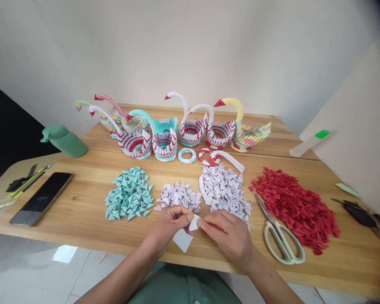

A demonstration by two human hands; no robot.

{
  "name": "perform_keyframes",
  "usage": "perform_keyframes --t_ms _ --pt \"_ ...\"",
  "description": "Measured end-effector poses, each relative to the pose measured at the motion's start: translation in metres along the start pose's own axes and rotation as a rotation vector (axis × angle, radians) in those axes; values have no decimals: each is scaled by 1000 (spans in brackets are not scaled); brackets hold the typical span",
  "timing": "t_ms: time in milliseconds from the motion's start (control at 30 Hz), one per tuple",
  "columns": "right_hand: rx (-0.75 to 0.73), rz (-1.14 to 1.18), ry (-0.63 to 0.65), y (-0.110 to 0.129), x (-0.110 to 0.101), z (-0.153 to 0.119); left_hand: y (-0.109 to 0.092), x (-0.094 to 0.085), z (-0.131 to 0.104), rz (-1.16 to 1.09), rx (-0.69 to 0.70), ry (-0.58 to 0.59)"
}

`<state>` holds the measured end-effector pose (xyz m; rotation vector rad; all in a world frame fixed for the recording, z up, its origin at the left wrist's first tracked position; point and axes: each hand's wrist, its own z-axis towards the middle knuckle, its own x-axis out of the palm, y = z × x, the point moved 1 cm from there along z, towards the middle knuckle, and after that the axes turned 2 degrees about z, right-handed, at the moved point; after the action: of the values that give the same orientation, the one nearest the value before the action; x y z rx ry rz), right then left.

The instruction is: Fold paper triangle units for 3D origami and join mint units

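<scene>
Looking at plain off-white walls [190, 55] up top, then a light wood-plank tabletop [88, 219] below. Counting seven curvy-necked folded-paper swans [193, 131] at upper centre, plus one heap of red folded-paper triangles [294, 207] at right, two of white folded-paper triangles [224, 190] mid-frame, one of teal folded-paper triangles [128, 194] left of centre. Just one pair of cream-handled scissors [283, 242], lower right. Down at lower centre, pinching a small white paper piece [194, 223] between left hand [171, 221] and right hand [229, 236], with fingers [184, 219] pretty much closed on it.

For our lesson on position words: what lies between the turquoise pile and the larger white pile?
The head view shows a smaller white pile between the turquoise pile and the larger white pile, with a curved white strip edging the latter.
</scene>
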<state>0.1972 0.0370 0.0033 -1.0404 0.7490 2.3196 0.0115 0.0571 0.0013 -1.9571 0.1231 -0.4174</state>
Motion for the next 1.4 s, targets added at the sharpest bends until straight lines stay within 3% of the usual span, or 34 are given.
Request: perform_keyframes --t_ms 133,233,300,467,533,733,967,1100,1167,1300,1400 --pt "-90 -66 -33 0 2 4 -3 0 3 60 29 0" --pt "4 20 -20 0 -3 8 -1 -1 7 85 55 -25" --pt "163 213 43 -2 -8 10 1 -2 9 103 86 -40" --pt "785 728 167 -2 -17 13 0 -2 12 138 150 -26" --pt "892 791 196 1 -15 16 -2 0 11 140 164 -19" --pt "888 792 245 8 -4 24 -2 2 8 170 220 -17" --pt "682 351 232 7 -9 29 -4 1 2 477 355 -63" --pt "607 311 247 8 -13 36 -8 2 -2 648 424 -28" --pt "657 353 187 7 -16 39 -8 1 -3 554 393 -6" --pt "812 461 -9 7 -22 38 -4 -3 -1 153 233 13" --pt "843 686 76 13 -17 30 -1 -4 -1 19 207 -2"
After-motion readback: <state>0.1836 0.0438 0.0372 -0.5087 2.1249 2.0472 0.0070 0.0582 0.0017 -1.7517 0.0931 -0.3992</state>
